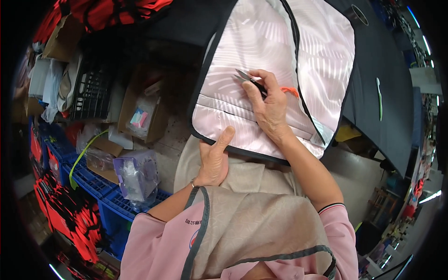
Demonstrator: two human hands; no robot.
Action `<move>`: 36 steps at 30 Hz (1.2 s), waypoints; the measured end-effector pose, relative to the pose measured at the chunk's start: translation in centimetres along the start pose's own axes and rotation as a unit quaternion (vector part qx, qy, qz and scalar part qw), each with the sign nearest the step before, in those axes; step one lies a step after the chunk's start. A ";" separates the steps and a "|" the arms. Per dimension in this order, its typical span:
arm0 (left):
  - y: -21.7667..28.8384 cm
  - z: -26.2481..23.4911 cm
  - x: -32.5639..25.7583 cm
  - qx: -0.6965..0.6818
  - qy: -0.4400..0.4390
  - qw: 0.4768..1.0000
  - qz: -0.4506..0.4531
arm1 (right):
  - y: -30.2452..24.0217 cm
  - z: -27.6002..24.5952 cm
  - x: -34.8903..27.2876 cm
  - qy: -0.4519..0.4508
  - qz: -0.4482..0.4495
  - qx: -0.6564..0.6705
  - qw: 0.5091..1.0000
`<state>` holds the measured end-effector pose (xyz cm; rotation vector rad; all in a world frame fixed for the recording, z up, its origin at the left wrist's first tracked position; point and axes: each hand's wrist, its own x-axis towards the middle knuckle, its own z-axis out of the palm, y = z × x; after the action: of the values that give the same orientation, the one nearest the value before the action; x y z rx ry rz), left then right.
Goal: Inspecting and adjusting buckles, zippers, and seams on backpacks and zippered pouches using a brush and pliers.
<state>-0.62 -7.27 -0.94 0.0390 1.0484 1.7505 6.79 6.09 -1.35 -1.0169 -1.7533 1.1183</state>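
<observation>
Clearly, these were the points we noted.
Right hand: our right hand [269, 108] lay on the pale pink lining [261, 70], fingers curled and pinching a small pair of thread snips [249, 80] whose blades pointed up and to the left.
Snips: they had a dark body and an orange loop [290, 91] showing just beyond the knuckles.
Left hand: our left hand [213, 158] gripped the near black-bound edge [242, 151] of the bag, thumb pressed on top of the lining, fingers tucked underneath and out of sight.
Bag: the black bag [373, 84] lay open over our lap, its pink inside facing up.
Lap: a beige apron [252, 219] covered it.
Surroundings: to our left stood a blue crate [100, 186] and cardboard boxes [140, 112].
</observation>
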 end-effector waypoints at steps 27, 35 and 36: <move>-0.6 2.4 2.1 -0.028 -0.140 0.988 -0.062 | -4.3 -8.0 -5.1 0.066 -0.119 -0.176 0.975; -0.9 2.4 2.7 -0.038 -0.210 0.973 -0.087 | -5.2 -7.8 -4.4 0.058 -0.230 -0.293 0.926; -0.9 2.4 2.8 -0.038 -0.209 0.973 -0.087 | -5.3 -7.7 -4.2 0.057 -0.230 -0.293 0.926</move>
<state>0.01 -3.51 -1.27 0.2504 0.6556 1.5344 14.25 2.96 4.94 -0.9023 -2.1336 0.2312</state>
